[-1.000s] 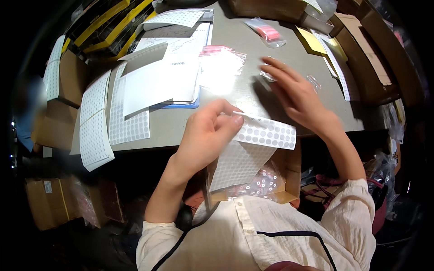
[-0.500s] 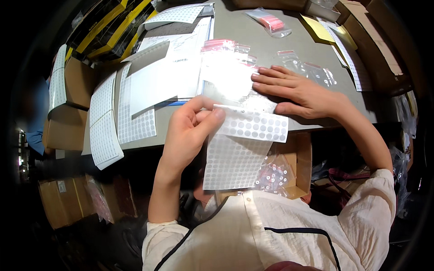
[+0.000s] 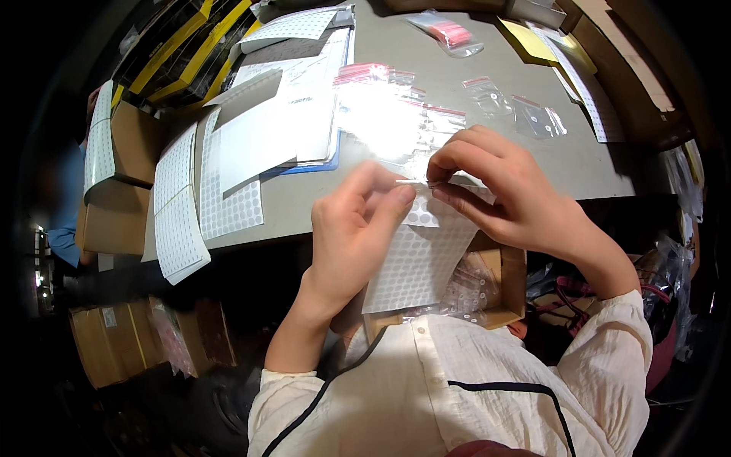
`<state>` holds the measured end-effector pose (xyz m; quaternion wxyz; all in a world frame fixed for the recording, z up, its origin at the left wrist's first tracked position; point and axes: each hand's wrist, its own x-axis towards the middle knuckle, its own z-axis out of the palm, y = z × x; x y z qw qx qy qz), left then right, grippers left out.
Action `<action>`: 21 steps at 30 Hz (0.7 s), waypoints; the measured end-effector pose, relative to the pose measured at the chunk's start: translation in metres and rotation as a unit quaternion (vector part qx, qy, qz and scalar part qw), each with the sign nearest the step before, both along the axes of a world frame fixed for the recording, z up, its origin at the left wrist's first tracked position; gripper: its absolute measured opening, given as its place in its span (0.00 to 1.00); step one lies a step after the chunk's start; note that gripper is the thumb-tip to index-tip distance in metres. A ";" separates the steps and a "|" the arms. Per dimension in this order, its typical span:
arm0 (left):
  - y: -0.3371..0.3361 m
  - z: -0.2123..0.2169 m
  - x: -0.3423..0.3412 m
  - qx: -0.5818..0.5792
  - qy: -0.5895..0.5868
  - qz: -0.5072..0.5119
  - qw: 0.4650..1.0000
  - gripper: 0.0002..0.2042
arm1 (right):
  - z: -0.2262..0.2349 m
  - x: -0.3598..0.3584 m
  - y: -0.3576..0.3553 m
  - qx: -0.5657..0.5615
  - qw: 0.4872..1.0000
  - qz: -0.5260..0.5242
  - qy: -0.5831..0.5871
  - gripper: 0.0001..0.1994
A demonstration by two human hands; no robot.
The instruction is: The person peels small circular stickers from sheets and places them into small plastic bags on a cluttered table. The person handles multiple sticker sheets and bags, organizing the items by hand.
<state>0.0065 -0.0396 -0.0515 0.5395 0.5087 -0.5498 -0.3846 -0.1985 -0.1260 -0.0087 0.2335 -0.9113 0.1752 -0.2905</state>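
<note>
My left hand (image 3: 354, 228) and my right hand (image 3: 506, 194) meet above the near edge of the grey table (image 3: 320, 198). Both pinch at the same spot. A white sheet of small round stickers (image 3: 415, 266) hangs down from my left hand's fingers, over my lap. The thumb and fingers of my right hand close on a small clear bag (image 3: 449, 183), whose thin edge reaches my left fingertips. How much of the bag my right hand hides is unclear.
A pile of clear zip bags with red strips (image 3: 381, 107) lies just beyond my hands. More sticker sheets (image 3: 179, 206) drape over the table's left edge and cardboard boxes (image 3: 133, 145). An open box (image 3: 506, 293) sits below the table edge. A person in blue (image 3: 65, 221) is at far left.
My right hand came back from the bags on the table and rose to join my left hand. The left hand lifted the sticker sheet slightly; both now pinch together.
</note>
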 end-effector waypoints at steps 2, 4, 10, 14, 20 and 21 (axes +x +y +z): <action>0.002 -0.002 0.000 0.004 0.005 0.005 1.000 0.07 | -0.003 0.002 0.005 -0.038 0.999 -0.020 -0.002 0.10; 0.002 -0.004 0.000 0.008 0.011 0.005 1.000 0.07 | -0.010 0.006 0.010 -0.117 0.992 -0.046 -0.014 0.11; 0.003 0.011 0.009 0.098 -0.003 -0.007 0.995 0.07 | -0.017 0.013 0.012 -0.335 0.942 -0.016 -0.016 0.15; -0.001 0.015 0.026 0.102 0.030 0.003 0.994 0.06 | 0.007 0.007 -0.011 -0.223 0.972 0.068 0.006 0.11; -0.009 0.004 0.051 0.117 0.076 -0.027 0.990 0.07 | 0.029 0.004 -0.087 -0.043 0.963 0.069 0.256 0.07; -0.009 0.002 0.054 0.121 0.074 -0.028 0.990 0.07 | 0.028 0.010 -0.089 -0.033 0.955 0.064 0.286 0.06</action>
